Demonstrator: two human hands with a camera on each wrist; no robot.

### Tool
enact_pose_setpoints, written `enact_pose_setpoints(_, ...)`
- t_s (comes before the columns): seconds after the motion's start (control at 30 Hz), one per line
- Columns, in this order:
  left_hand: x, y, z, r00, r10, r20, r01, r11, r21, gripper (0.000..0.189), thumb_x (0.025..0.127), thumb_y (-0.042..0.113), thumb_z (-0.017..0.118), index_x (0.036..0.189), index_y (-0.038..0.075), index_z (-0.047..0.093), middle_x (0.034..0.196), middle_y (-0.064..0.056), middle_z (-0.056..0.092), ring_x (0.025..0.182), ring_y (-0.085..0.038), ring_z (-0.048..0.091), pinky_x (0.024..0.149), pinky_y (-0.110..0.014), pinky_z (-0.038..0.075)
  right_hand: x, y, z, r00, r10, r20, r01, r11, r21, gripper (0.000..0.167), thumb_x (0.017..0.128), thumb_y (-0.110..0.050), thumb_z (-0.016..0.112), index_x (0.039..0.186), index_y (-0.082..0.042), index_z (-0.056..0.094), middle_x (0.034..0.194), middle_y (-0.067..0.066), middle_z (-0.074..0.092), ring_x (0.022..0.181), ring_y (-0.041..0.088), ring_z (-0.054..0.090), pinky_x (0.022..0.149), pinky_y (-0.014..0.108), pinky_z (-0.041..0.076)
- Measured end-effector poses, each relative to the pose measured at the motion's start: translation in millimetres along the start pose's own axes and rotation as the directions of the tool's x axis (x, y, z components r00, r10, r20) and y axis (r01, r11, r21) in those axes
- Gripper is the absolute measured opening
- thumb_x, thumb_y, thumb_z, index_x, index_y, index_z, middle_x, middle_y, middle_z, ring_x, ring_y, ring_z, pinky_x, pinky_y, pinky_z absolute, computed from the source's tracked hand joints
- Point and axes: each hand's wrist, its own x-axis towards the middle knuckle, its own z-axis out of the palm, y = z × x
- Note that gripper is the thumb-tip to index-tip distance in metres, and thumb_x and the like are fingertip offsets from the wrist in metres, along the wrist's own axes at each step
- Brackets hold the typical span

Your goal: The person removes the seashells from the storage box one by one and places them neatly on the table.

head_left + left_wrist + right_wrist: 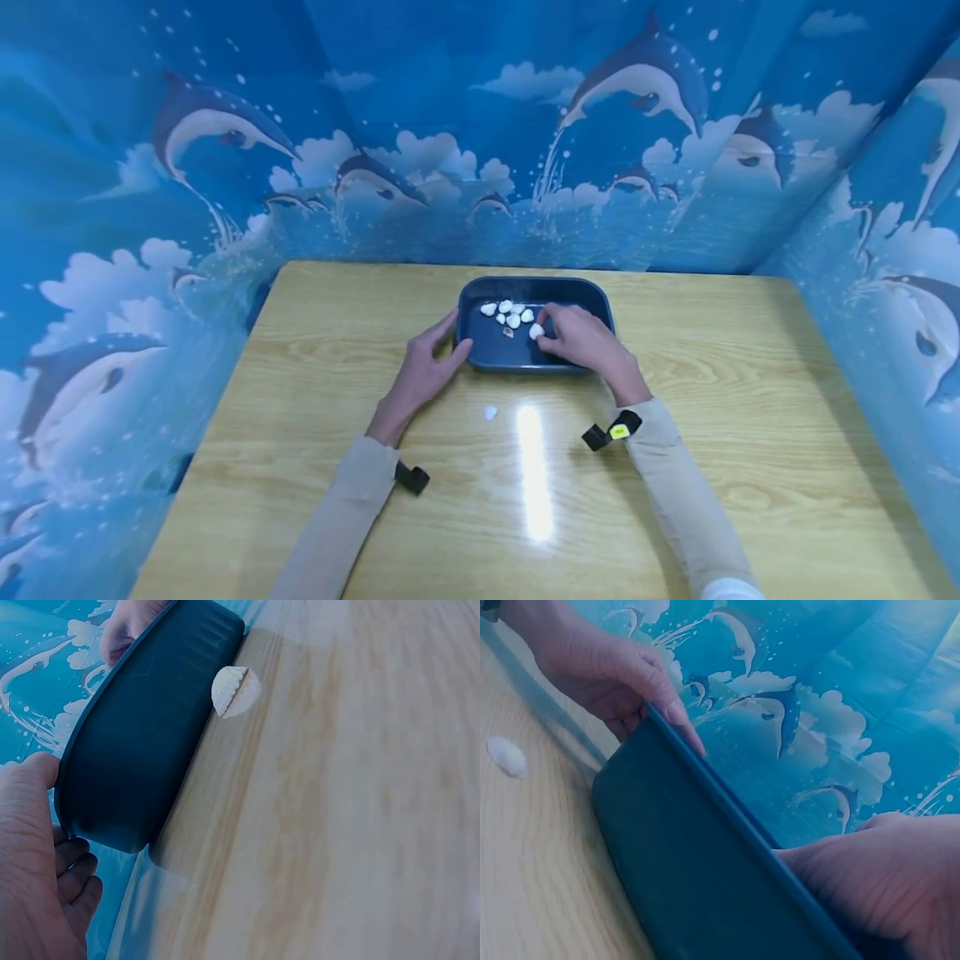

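Observation:
A dark blue rectangular tray (pixel 536 367) stands near the far edge of the table. My left hand (pixel 422 371) holds its left near corner, thumb at the rim and fingers along the outer side. Reaching over the tray, my right hand (pixel 588 337) pinches a white seashell (pixel 536 331) between thumb and fingers. Several white shells (pixel 513 320) lie grouped in the tray, with a small brownish shell (pixel 508 332) just below them. In the right wrist view, the tray wall hides the right fingertips. Another ribbed white shell (pixel 229 688) lies on the table in front of the tray.
The wooden table (pixel 360 517) reaches to a blue curtain (pixel 450 225) printed with dolphins, at the back and sides. Light glare (pixel 534 475) streaks the tabletop between the forearms. Black straps (pixel 611 431) sit at both wrists.

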Motion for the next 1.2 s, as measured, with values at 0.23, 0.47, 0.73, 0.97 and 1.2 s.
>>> enact_pose_setpoints(0.23, -0.5, -1.3, -1.7, 1.000, 0.004, 0.003, -0.004, 1.000, 0.008, 0.068, 0.104, 0.042, 0.064, 0.160, 0.013, 0.039, 0.163, -0.014, 0.042, 0.151, -0.022, 0.040, 0.124, -0.043, 0.036, -10.4, -6.8, -6.7, 0.998, -0.052, -0.025, 0.052, 0.998, 0.019, 0.027, 0.101, -0.023, 0.066, 0.123, -0.007, 0.066, 0.064, -0.001, 0.050, 0.052, 0.016, 0.044, 0.047, 0.028, 0.033)
enact_pose_setpoints(0.47, -1.0, -1.5, -3.4, 1.000, -0.001, -0.001, 0.001, 1.000, 0.018, 0.069, 0.104, 0.042, 0.064, 0.160, 0.011, 0.040, 0.163, -0.015, 0.042, 0.151, -0.024, 0.041, 0.123, -0.045, 0.037, -28.2, -20.1, -10.3, 0.993, -0.104, -0.056, 0.106, 0.994, 0.029, 0.026, 0.101, -0.024, 0.067, 0.122, -0.009, 0.066, 0.063, -0.002, 0.049, 0.051, 0.014, 0.042, 0.047, 0.028, 0.032)
enact_pose_setpoints(0.73, 0.5, -0.6, -1.5, 1.000, 0.003, 0.003, -0.003, 1.000, 0.018, 0.069, 0.104, 0.044, 0.064, 0.160, 0.012, 0.039, 0.164, -0.014, 0.042, 0.151, -0.022, 0.040, 0.123, -0.043, 0.037, -54.5, -42.0, -4.3, 0.982, -0.175, -0.071, 0.174, 0.984, -0.025, 0.027, 0.100, -0.024, 0.071, 0.121, -0.009, 0.067, 0.057, -0.008, 0.043, 0.046, 0.008, 0.036, 0.042, 0.022, 0.026)
enact_pose_setpoints(0.97, -0.4, -1.9, -0.2, 1.000, 0.006, 0.008, -0.006, 1.000, 0.015, 0.070, 0.104, 0.043, 0.064, 0.160, 0.008, 0.040, 0.163, -0.015, 0.042, 0.151, -0.023, 0.041, 0.123, -0.044, 0.037, -73.1, -52.7, 13.2, 0.962, -0.264, -0.074, 0.256, 0.962, -0.096, 0.024, 0.097, -0.021, 0.074, 0.116, -0.007, 0.069, 0.057, -0.013, 0.040, 0.047, 0.001, 0.031, 0.043, 0.018, 0.025)
enact_pose_setpoints(1.2, -0.5, -0.5, -1.7, 1.000, -0.002, 0.011, 0.002, 1.000, 0.028, 0.070, 0.105, 0.045, 0.062, 0.161, 0.012, 0.038, 0.164, -0.015, 0.040, 0.151, -0.023, 0.039, 0.124, -0.044, 0.036, -79.8, -54.5, 36.2, 0.960, -0.280, -0.006, 0.278, 0.958, -0.070, 0.025, 0.096, -0.025, 0.074, 0.116, -0.009, 0.070, 0.057, -0.014, 0.039, 0.048, 0.000, 0.032, 0.044, 0.018, 0.026)
